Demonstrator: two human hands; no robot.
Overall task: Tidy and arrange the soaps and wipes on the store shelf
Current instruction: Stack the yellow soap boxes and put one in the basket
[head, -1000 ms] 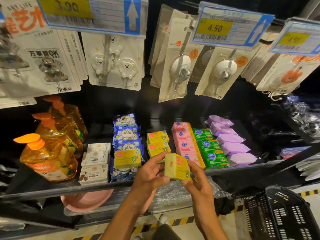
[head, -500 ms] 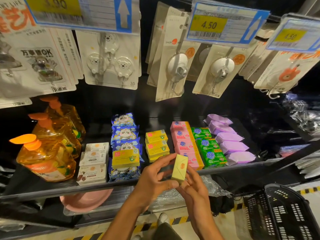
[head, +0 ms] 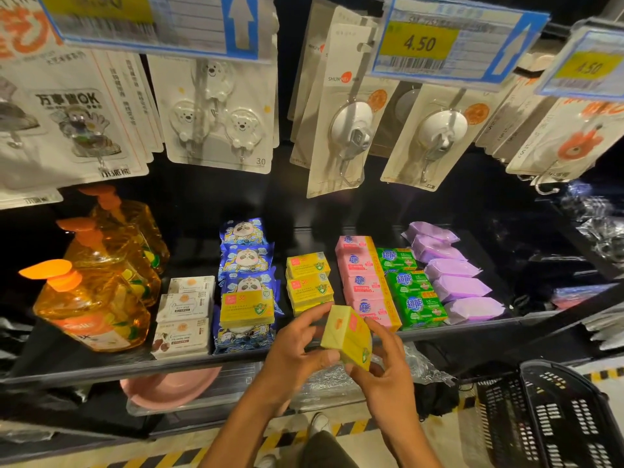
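A yellow soap box (head: 347, 336) is held tilted in front of the shelf edge (head: 101, 371). My left hand (head: 297, 349) grips its left side and my right hand (head: 385, 363) pinches its lower right corner. Behind it stand stacked yellow soap boxes (head: 308, 282). Another yellow box (head: 246, 309) lies on the blue panda wipe packs (head: 244, 255). To the right run rows of pink soaps (head: 363, 282), green soaps (head: 410, 288) and purple wipe packs (head: 452, 275). White soap boxes (head: 184, 315) sit to the left.
Orange pump bottles (head: 94, 298) stand at the shelf's left end. Carded hooks (head: 351, 130) and price tags (head: 449, 45) hang above. A black basket (head: 553, 417) sits on the floor at lower right. A pink basin (head: 169, 386) lies on the lower shelf.
The yellow soap box has been turned in my hands, from face-on to edge-on to tilted with its end and top showing. Both hands stay in front of the shelf edge.
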